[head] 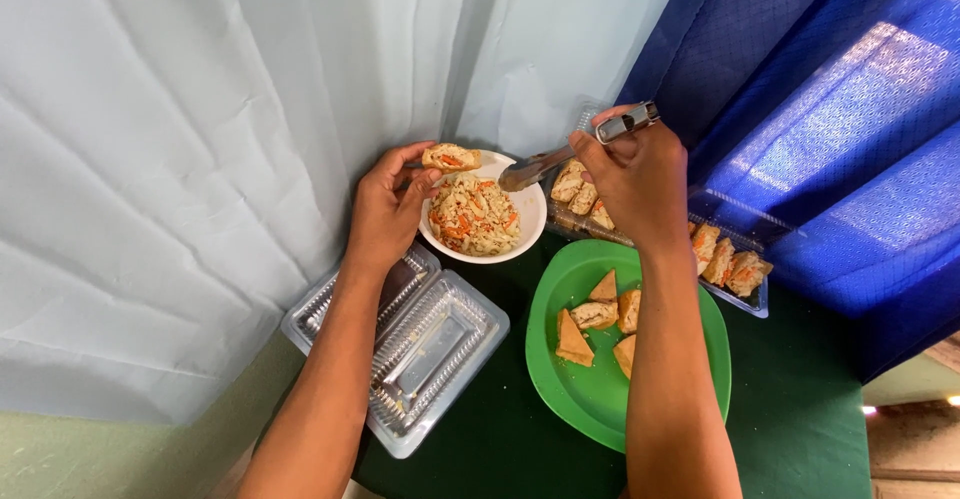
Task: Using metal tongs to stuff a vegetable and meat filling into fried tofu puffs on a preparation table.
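My left hand [385, 209] holds a stuffed tofu piece [451, 156] at the far rim of a white bowl [530, 224] filled with shredded vegetable mix [473, 217]. My right hand [632, 177] grips metal tongs [575, 149] whose tips hover over the bowl's right side. A green plate [590, 379] in front carries several fried tofu triangles [597, 316]. My right forearm crosses over the plate.
An open, empty clear plastic clamshell [420, 344] lies at the left. A clear tray with stuffed tofu pieces [730, 264] sits behind the plate at the right. Dark green tabletop [800, 409], white cloth [200, 159] behind left, blue cloth [830, 109] at right.
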